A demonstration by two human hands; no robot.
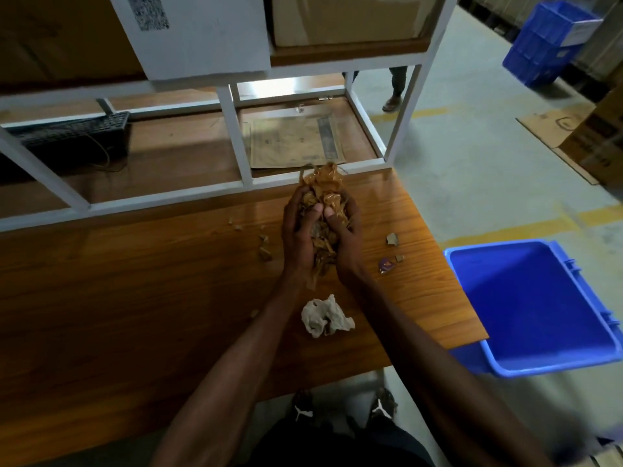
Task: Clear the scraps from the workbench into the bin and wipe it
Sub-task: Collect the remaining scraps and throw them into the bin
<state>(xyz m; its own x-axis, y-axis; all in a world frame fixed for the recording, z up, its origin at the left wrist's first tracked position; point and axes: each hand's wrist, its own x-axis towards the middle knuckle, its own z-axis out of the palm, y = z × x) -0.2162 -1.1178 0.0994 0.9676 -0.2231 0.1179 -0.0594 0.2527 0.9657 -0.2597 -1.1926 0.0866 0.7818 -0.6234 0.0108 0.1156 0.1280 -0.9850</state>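
My left hand (298, 234) and my right hand (347, 244) are cupped together above the wooden workbench (135, 298), both holding one pile of brown tape and cardboard scraps (325, 197). Small loose scraps (264, 252) lie on the bench left of my hands, and a few more scraps (392, 239) lie to the right beside a small purple piece (385, 265). A crumpled white cloth (325, 316) rests on the bench just below my wrists. The blue bin (532, 308) stands on the floor off the bench's right end, and it looks empty.
A white metal shelf frame (236, 139) rises at the back of the bench, with a brown envelope (296, 143) and a black keyboard (70, 136) under it. Cardboard boxes fill the shelf above. Blue crates (546, 42) and a person's foot (392, 102) are on the floor beyond.
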